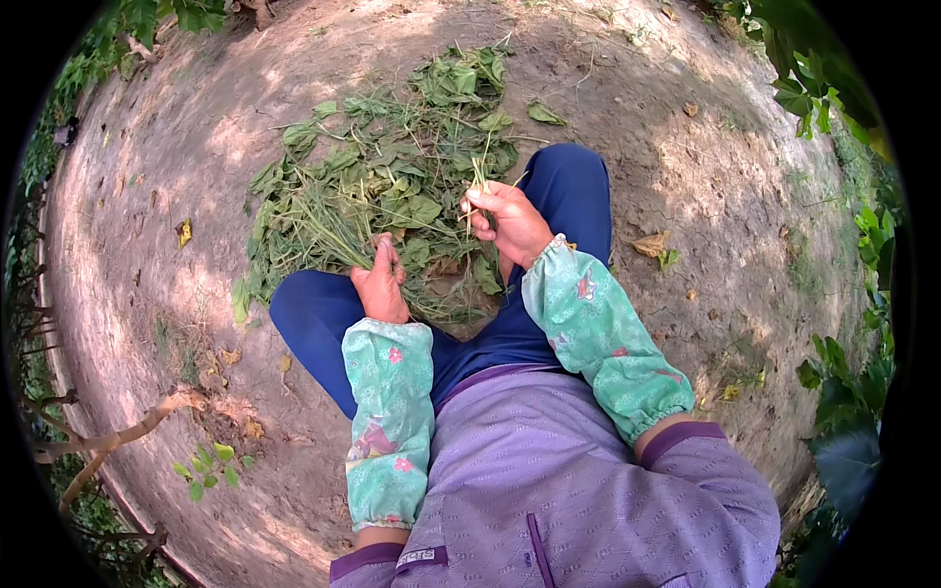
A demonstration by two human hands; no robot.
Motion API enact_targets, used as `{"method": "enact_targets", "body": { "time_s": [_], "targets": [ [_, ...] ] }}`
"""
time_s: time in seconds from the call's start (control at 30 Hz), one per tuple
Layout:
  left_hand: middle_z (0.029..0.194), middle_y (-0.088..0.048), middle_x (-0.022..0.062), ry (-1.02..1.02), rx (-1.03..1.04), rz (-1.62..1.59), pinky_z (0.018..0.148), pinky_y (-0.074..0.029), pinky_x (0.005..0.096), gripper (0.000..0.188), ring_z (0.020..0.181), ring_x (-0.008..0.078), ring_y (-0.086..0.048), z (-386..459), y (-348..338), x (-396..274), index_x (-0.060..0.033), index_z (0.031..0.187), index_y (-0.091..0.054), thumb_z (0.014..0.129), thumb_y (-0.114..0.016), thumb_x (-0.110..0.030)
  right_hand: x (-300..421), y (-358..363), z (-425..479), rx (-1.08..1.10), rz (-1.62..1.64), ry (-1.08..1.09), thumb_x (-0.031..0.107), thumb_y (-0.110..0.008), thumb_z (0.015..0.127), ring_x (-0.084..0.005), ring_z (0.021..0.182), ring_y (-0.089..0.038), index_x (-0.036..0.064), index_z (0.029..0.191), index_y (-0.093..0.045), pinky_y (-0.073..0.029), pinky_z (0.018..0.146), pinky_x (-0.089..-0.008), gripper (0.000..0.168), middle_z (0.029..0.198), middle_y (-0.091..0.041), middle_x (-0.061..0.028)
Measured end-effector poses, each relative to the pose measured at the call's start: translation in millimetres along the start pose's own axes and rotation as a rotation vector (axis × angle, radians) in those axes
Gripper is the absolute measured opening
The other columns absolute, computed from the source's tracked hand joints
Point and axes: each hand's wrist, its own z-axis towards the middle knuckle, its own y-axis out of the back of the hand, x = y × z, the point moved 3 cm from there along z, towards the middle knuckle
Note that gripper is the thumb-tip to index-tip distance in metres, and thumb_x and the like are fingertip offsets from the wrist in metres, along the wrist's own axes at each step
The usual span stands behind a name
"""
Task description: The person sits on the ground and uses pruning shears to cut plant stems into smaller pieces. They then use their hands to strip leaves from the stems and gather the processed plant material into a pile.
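My left hand (pixel 382 283) is closed around the stem ends of a bunch of thin green grass (pixel 323 228), whose blades fan out to the upper left. Higher and to the right, my right hand (pixel 511 220) pinches a few short, pale stalks (pixel 480 173) between thumb and fingers. A wide heap of cut leaves and grass (pixel 397 173) lies on the ground before me, between and beyond my bent knees. Broad wilted leaves (pixel 459 77) top its far end. Patterned green sleeve covers reach over both forearms.
Bare, cracked soil (pixel 706 184) surrounds the heap, with a dry leaf (pixel 652 243) right of my knee. A crooked branch (pixel 110 441) juts in at the lower left. Leafy plants (pixel 845 397) line the right edge, and more foliage borders the left.
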Motion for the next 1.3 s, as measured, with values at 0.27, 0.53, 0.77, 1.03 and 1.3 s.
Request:
{"method": "enact_targets", "body": {
  "time_s": [0.27, 0.53, 0.77, 1.03, 1.3],
  "targets": [
    [0.085, -0.068, 0.0022, 0.217, 0.365, 0.196, 0.047, -0.033, 0.0212, 0.018, 0.054, 0.0035, -0.046, -30, -39, 15, -0.003, 0.105, -0.068, 0.09, -0.073, -0.012, -12, 15, 5, -0.218, 0.096, 0.046, 0.013, -0.061, 0.097, -0.0082, 0.063, -0.054, 0.005, 0.095, -0.061, -0.041, 0.052, -0.0233, 0.008, 0.086, -0.064, -0.0039],
    [0.082, -0.068, 0.003, 0.269, 0.403, 0.14, 0.047, -0.035, 0.0208, 0.014, 0.055, 0.0053, -0.05, -30, -36, 29, -0.0042, 0.101, -0.066, 0.089, -0.072, -0.01, -12, 8, -2, -0.1, -0.053, 0.064, 0.017, -0.064, 0.096, -0.0065, 0.059, -0.055, 0.006, 0.091, -0.063, -0.04, 0.049, -0.021, 0.012, 0.083, -0.067, -0.0025],
    [0.08, -0.067, 0.0032, 0.252, 0.449, 0.085, 0.047, -0.038, 0.0224, 0.012, 0.054, 0.0077, -0.052, -25, -33, 22, -0.0035, 0.099, -0.067, 0.09, -0.071, -0.01, -24, -7, -13, 0.061, -0.475, -0.032, 0.01, -0.07, 0.091, -0.0042, 0.055, -0.049, 0.001, 0.09, -0.066, -0.038, 0.048, -0.0219, 0.01, 0.074, -0.065, -0.001],
    [0.079, -0.064, 0.0013, 0.326, 0.468, 0.238, 0.047, -0.039, 0.0222, 0.013, 0.057, 0.0076, -0.054, -22, -26, 21, -0.0032, 0.097, -0.066, 0.089, -0.072, -0.012, -19, -5, -10, 0.207, -0.888, -0.038, 0.014, -0.066, 0.094, -0.0068, 0.054, -0.049, 0.001, 0.085, -0.063, -0.04, 0.049, -0.0258, 0.016, 0.068, -0.06, -0.0009],
    [0.079, -0.064, 0.0012, 0.354, 0.458, 0.22, 0.047, -0.038, 0.0219, 0.013, 0.061, 0.0069, -0.054, -19, -20, 16, -0.0044, 0.096, -0.066, 0.089, -0.073, -0.013, -13, -7, -7, 0.295, -0.994, -0.102, 0.017, -0.067, 0.093, -0.0066, 0.055, -0.049, 0.001, 0.084, -0.06, -0.039, 0.05, -0.0266, 0.019, 0.065, -0.055, 0.0003]
  ]
}}
